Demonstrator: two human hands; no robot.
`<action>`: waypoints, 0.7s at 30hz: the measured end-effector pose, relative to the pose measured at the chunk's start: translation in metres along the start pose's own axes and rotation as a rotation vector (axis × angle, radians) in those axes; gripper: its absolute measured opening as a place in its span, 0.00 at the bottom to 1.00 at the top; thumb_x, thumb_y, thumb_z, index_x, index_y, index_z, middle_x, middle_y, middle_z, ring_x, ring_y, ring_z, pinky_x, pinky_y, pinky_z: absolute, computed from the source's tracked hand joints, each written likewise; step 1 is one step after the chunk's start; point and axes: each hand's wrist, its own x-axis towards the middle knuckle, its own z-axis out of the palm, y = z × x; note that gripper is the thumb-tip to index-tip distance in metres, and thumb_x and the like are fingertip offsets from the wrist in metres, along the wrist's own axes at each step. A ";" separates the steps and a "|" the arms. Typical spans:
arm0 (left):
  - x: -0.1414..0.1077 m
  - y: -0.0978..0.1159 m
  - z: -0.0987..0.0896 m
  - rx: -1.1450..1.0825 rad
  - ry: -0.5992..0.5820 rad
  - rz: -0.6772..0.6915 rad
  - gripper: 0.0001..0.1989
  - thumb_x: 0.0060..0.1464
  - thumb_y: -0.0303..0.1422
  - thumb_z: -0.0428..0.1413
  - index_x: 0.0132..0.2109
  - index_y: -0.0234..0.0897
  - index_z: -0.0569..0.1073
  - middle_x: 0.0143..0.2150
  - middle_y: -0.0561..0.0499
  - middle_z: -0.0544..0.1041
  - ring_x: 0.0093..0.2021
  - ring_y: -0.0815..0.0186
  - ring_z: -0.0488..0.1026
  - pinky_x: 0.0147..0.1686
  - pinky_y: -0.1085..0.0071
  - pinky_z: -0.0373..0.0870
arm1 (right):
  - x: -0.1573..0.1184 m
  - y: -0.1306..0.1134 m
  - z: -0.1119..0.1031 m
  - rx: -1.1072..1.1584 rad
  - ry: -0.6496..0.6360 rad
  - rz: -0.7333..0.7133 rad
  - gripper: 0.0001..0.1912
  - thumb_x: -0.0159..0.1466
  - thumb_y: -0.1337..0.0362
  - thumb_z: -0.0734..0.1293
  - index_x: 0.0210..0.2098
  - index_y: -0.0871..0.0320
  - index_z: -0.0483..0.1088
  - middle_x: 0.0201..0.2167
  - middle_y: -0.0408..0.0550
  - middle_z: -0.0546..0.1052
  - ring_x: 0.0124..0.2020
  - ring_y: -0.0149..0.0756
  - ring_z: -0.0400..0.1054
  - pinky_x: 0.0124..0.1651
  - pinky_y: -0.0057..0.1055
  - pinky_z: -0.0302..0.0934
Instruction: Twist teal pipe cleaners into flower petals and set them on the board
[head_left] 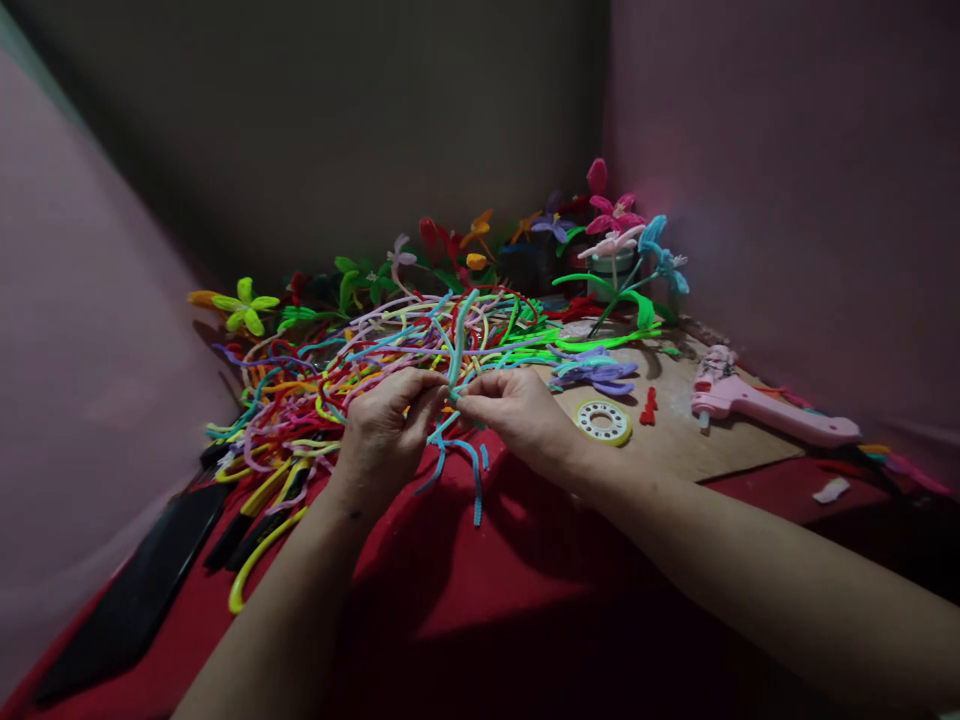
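Observation:
Between my two hands, near the middle of the view, a light teal pipe cleaner point(460, 340) stands up, its lower end pinched. My left hand point(394, 412) is closed, with thumb and fingertip on that lower end. From the other side my right hand point(521, 405) pinches the same spot, fingertips almost touching the left ones. Blue pipe cleaner pieces point(474, 470) hang or lie just below the fingers on the red cloth; whether they join the held one I cannot tell. A big tangle of coloured pipe cleaners point(300, 390) lies behind and left of my hands.
Pipe cleaner flowers point(244, 305) line the back. At right, a board point(682, 440) carries a white-and-yellow ring spool point(602, 423), red bits point(649, 405) and a pink glue gun point(772, 400). A flat black object point(135, 590) and yellow-handled pliers point(259, 560) lie left on the red cloth point(465, 620).

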 end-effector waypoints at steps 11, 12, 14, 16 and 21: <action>0.002 0.003 -0.004 0.152 -0.141 0.162 0.08 0.53 0.30 0.48 0.28 0.35 0.68 0.26 0.51 0.70 0.29 0.68 0.65 0.31 0.72 0.62 | -0.005 0.004 0.004 -0.372 0.112 -0.165 0.08 0.53 0.72 0.61 0.19 0.62 0.67 0.18 0.42 0.69 0.23 0.26 0.61 0.29 0.24 0.54; 0.003 0.002 -0.005 0.159 -0.171 0.151 0.08 0.53 0.29 0.48 0.27 0.35 0.68 0.26 0.51 0.69 0.29 0.68 0.65 0.30 0.72 0.61 | -0.006 0.005 0.005 -0.422 0.106 -0.179 0.08 0.53 0.73 0.61 0.19 0.61 0.68 0.18 0.42 0.69 0.23 0.27 0.61 0.29 0.25 0.54; 0.003 0.001 -0.006 0.145 -0.216 0.113 0.08 0.52 0.29 0.48 0.27 0.35 0.68 0.25 0.52 0.68 0.28 0.69 0.64 0.29 0.73 0.60 | -0.008 0.006 0.006 -0.525 0.112 -0.232 0.08 0.54 0.72 0.62 0.20 0.61 0.68 0.19 0.43 0.70 0.24 0.28 0.61 0.31 0.26 0.55; 0.004 -0.001 -0.008 0.114 -0.240 0.062 0.07 0.51 0.30 0.49 0.27 0.36 0.67 0.25 0.53 0.68 0.27 0.70 0.64 0.28 0.74 0.59 | -0.010 0.005 0.006 -0.626 0.160 -0.369 0.09 0.56 0.71 0.61 0.22 0.61 0.70 0.21 0.45 0.71 0.27 0.30 0.61 0.34 0.28 0.56; 0.005 0.000 -0.010 0.074 -0.264 0.011 0.08 0.50 0.31 0.48 0.27 0.35 0.68 0.25 0.53 0.68 0.27 0.70 0.63 0.28 0.74 0.59 | -0.013 0.000 0.000 -0.815 0.283 -0.717 0.11 0.60 0.68 0.59 0.35 0.58 0.73 0.33 0.50 0.72 0.38 0.37 0.58 0.42 0.34 0.54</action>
